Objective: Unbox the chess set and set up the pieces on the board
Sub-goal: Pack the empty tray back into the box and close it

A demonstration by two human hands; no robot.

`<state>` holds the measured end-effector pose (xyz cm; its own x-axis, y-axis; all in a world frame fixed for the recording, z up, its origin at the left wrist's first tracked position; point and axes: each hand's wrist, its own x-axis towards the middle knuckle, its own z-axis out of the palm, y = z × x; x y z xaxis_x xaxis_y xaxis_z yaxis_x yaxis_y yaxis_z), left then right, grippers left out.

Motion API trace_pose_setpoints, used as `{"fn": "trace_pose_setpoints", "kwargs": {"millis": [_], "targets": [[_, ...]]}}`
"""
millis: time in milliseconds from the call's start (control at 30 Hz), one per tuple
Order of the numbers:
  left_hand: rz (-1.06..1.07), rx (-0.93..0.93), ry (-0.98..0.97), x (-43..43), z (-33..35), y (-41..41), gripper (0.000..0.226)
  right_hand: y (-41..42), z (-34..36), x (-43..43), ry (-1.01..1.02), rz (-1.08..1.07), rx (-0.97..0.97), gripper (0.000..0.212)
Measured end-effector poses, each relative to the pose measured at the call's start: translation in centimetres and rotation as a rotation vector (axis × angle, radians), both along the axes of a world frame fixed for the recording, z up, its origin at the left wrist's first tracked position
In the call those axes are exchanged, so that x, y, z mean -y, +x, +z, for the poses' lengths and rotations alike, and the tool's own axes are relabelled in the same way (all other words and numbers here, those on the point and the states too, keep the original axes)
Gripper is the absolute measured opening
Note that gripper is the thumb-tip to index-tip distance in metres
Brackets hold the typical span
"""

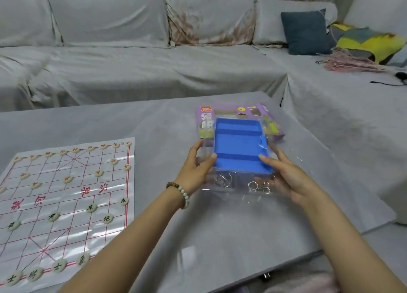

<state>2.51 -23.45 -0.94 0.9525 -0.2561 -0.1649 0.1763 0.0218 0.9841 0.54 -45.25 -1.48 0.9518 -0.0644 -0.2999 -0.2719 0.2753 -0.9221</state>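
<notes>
At the lower left of the frame the board [66, 233], a glossy sheet with red lines, is lying flat on the grey table [220, 237]. The round pale pieces [59, 265] are sitting on its crossings, the black-lettered ones along the near edge and the red-lettered ones along the far edge.

Two bare forearms are reaching up from the bottom edge toward the centre, and a bead bracelet [184, 193] is circling the left wrist. The left hand [193, 169] is pinching the left edge of a clear plastic case [237, 191], with the thumb stretched up along the side and the fingertips meeting the rim of the blue tray [240, 147]. The right hand [293, 182] is lying open, its fingers nearly straight and its tips resting on the tray's right side (part of this hand is blurring behind the clear plastic).

The tray is sitting in the case just right of centre, its ribbed hollows showing no pieces. A few metal rings [256, 185] are lying in the case's near end. Just behind, the purple box [273, 125] is lying on the table and peeking out past the tray's far edge.

Across the top, a sofa [154, 72] under a pale cover is running the full width. A dark cushion [306, 32] and a yellow cloth [370, 41] are resting at the upper right.
</notes>
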Motion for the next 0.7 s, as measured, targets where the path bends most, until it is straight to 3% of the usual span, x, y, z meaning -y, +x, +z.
{"fn": "trace_pose_setpoints", "kwargs": {"millis": [67,167,267,333,433,567,700], "targets": [[-0.033,0.038,0.121,1.9,0.0,2.5,0.049,0.1,0.2,2.6,-0.021,-0.052,0.019,0.06],[-0.048,0.237,0.398,4.2,-0.7,6.6,0.051,-0.1,0.1,6.7,-0.032,-0.164,0.018,0.073],[-0.156,0.334,0.92,6.0,-1.9,10.3,0.053,-0.5,-0.4,9.5,-0.054,-0.254,-0.002,0.094],[-0.268,0.338,1.145,7.1,-2.9,12.0,0.052,-0.7,-1.0,10.8,-0.068,-0.292,0.006,0.094],[-0.278,0.404,1.271,7.9,-4.5,13.3,0.053,-0.8,-1.7,11.6,-0.081,-0.313,0.014,0.073],[-0.215,0.528,1.329,6.6,-6.4,14.5,0.057,-0.6,-2.0,11.6,-0.108,-0.294,0.022,0.068],[-0.189,0.598,1.318,4.1,-6.0,16.4,0.089,-0.4,-1.8,11.8,-0.094,-0.328,0.05,0.07]]}}
